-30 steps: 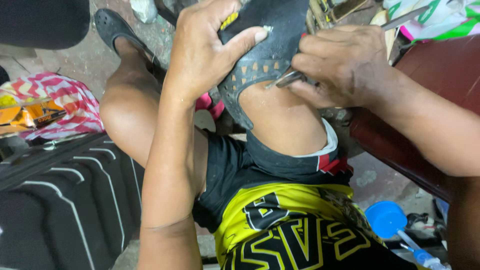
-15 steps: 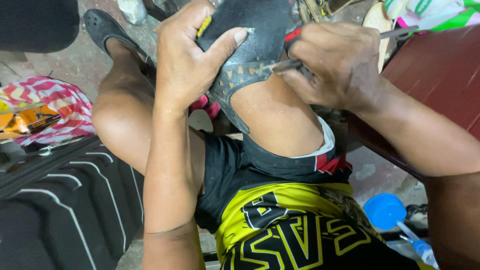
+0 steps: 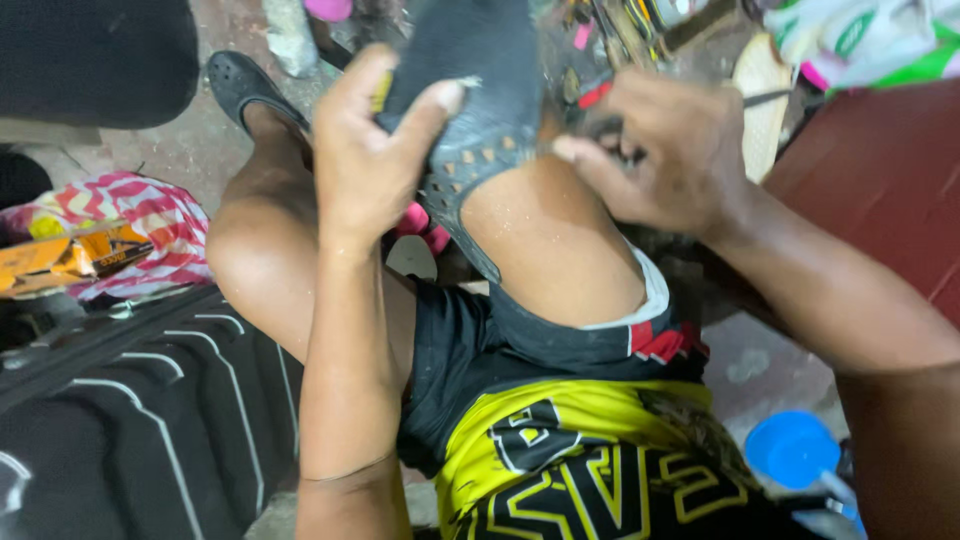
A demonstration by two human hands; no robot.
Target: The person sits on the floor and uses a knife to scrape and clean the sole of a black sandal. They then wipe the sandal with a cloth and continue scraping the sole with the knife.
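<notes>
The left hand (image 3: pixel 375 160) clamps a dark shoe (image 3: pixel 480 95) sole-up against the raised knee (image 3: pixel 550 240), thumb pressed on the studded sole. Just right of it, the right hand (image 3: pixel 665 150) is closed around a thin metal tool (image 3: pixel 765 97), its tip hidden behind the fingers at the shoe's edge. If the tool skids off the rubber, it could jab the thumb or the bare knee beneath. Compared with half a second ago, the shoe sits higher and the right hand has turned, hiding the tool's tip.
</notes>
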